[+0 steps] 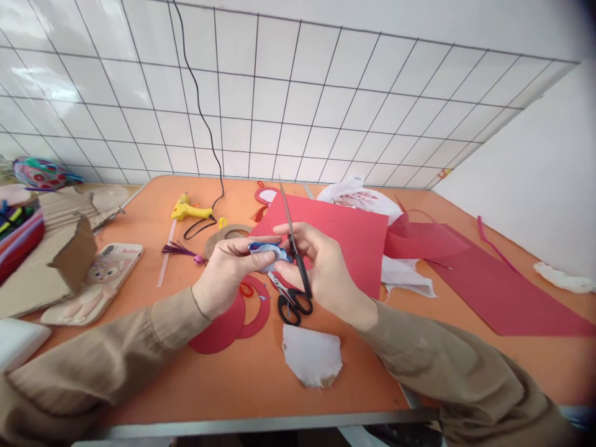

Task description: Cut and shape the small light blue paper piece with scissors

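In the head view my left hand point(228, 267) pinches a small folded blue-and-white piece point(269, 253), cloth or paper, I cannot tell which. My right hand point(321, 261) is closed around black-handled scissors point(303, 273), whose blades point up and away. Its fingertips are close to the right end of the blue-and-white piece; whether they grip it too is hidden. Below the hands, a second pair of scissors point(291, 303) lies on the table. Left of it are a red paper disc point(218, 332) and a red paper ring point(263, 313). A torn white scrap point(311, 355) lies nearest me.
Large red sheets point(354, 242) cover the right middle of the orange table point(186, 385). A yellow glue gun point(190, 210) with a black cord stands at the back left. A phone point(105, 279) and cardboard point(51, 267) lie left; a white plastic bag point(358, 194) sits behind.
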The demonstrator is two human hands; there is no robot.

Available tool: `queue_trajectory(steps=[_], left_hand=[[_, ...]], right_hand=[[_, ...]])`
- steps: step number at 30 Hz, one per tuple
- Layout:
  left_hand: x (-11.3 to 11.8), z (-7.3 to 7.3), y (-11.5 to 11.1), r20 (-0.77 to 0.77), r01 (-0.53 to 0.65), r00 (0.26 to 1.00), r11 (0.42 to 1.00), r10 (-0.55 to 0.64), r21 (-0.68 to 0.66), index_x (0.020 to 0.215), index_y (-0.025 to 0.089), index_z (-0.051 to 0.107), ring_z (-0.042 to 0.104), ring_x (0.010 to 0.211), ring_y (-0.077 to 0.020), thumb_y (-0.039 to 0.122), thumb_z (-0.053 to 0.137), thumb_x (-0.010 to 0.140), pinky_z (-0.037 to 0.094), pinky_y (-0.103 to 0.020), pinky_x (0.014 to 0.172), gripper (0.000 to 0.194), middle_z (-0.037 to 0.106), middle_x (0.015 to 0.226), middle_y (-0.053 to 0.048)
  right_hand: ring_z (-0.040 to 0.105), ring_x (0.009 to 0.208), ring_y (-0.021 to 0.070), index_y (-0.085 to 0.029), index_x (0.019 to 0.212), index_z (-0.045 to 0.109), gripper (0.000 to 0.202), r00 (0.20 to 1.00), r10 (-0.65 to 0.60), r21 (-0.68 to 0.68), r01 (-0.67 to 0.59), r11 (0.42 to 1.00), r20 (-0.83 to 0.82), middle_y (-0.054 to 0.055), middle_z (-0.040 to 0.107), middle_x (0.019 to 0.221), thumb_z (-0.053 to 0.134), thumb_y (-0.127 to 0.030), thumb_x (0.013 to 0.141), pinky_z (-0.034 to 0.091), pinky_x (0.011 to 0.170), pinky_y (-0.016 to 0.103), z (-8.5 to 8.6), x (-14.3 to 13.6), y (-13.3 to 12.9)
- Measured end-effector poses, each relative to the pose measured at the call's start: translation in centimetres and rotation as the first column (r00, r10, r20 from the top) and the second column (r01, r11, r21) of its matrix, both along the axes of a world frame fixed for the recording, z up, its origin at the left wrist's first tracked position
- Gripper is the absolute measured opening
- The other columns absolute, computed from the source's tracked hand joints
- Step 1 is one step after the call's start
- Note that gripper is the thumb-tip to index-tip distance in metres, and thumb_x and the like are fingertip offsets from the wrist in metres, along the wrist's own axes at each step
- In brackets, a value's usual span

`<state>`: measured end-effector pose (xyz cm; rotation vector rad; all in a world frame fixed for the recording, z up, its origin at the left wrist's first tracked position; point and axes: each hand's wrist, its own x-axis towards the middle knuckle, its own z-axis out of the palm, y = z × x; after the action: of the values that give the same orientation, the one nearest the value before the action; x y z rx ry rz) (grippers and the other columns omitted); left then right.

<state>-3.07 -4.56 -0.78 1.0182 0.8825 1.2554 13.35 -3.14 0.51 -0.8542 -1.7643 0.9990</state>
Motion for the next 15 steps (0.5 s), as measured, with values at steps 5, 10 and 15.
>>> queue_trajectory(steps=[5, 10, 15], left_hand=[[0.19, 0.11, -0.32, 0.000, 0.030, 1.000, 0.999, -0.030, 0.038, 0.074, 0.017, 0.080, 0.063, 0.064, -0.0133, 0.028, 0.087, 0.064, 0.052, -0.024, 0.063, 0.016, 0.075, 0.072, -0.004], [0.21, 0.14, -0.44, 0.016, 0.053, 0.998, 0.998, -0.053, 0.031, 0.091, 0.016, 0.077, 0.068, 0.074, -0.0157, 0.023, 0.087, 0.064, 0.056, -0.026, 0.067, 0.030, 0.076, 0.086, -0.005], [0.23, 0.63, -0.69, -0.015, 0.029, 0.999, 0.997, -0.030, -0.066, 0.093, 0.012, 0.072, 0.069, 0.063, -0.0150, 0.028, 0.088, 0.063, 0.057, -0.026, 0.060, 0.037, 0.074, 0.079, -0.005]], right_hand=[[0.059, 0.062, 0.0150, -0.021, 0.096, 0.059, 0.030, 0.999, -0.023, -0.065, 0.021, 0.998, -0.043, -0.002, 0.061, 0.071, 0.065, -0.016, 0.067, 0.049, 0.056, 0.029, -0.23, -0.14, 0.08], [0.055, 0.058, 0.0131, -0.020, 0.099, 0.060, 0.032, 0.994, -0.071, -0.035, 0.069, 0.997, -0.085, -0.004, 0.060, 0.067, 0.062, -0.015, 0.067, 0.046, 0.054, 0.027, -0.08, 0.11, 0.25], [0.057, 0.063, 0.0143, -0.020, 0.098, 0.059, 0.032, 0.992, -0.107, -0.016, 0.107, 0.994, -0.068, -0.003, 0.059, 0.069, 0.062, -0.016, 0.067, 0.048, 0.059, 0.029, 0.43, 0.30, 0.30]])
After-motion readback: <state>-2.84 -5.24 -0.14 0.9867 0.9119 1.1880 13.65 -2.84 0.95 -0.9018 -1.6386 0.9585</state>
